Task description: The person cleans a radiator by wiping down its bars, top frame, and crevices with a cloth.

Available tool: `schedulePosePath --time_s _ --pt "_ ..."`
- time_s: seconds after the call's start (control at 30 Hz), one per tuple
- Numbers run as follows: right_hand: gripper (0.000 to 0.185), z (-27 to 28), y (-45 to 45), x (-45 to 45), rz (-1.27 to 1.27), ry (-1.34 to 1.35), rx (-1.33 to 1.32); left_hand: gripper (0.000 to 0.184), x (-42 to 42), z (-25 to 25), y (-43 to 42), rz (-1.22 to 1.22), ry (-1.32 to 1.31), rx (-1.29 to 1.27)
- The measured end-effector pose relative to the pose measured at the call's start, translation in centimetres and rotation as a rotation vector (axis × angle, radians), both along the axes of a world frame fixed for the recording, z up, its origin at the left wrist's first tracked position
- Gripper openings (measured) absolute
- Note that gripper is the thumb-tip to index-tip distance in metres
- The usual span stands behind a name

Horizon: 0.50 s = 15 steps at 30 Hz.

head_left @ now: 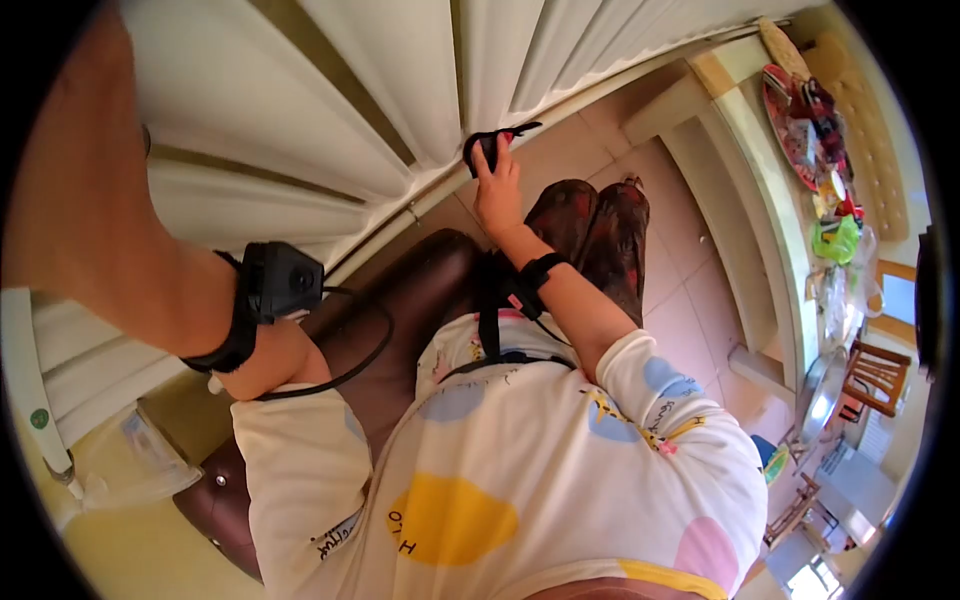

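My right hand (498, 195) reaches out past my knees, its fingers closed round a small black object (482, 152) with a red part and a dark strap-like end. I cannot make out its kind. A black band (540, 270) with a small device circles my right forearm. My left forearm (120, 240) bends up close to the camera at the upper left; its hand lies outside the frame. Strapped to that forearm is a black camera-like box (285, 282), with a cable (385, 330) looping down from it. Dark patterned trousers (615, 245) cover my legs.
White pleated curtains (400, 80) hang just beyond my right hand. Brown leather-like seating (215, 490) is under and beside me. At right, a pale counter (770, 220) carries a red tray (790, 130), a green bag (838, 240) and clutter. A wooden chair (878, 375) stands farther off.
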State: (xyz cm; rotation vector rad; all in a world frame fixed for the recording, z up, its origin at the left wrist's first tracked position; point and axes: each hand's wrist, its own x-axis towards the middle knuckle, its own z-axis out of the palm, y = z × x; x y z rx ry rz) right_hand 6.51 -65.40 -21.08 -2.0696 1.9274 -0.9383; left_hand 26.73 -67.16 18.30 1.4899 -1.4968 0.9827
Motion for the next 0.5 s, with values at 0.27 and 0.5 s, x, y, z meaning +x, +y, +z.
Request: schedulePosePath --time_s 0.27,0.5 --pt "0.036 10.4 -4.7 -5.9 0.327 -0.494 0.823 0.043 -0.6 0.0 0.4 -0.057 0.011 -0.058" --pt "0.070 25.0 -2.3 -2.7 0.379 -0.619 -0.647 0.042 -0.8 -0.4 0.8 -0.085 0.023 -0.100"
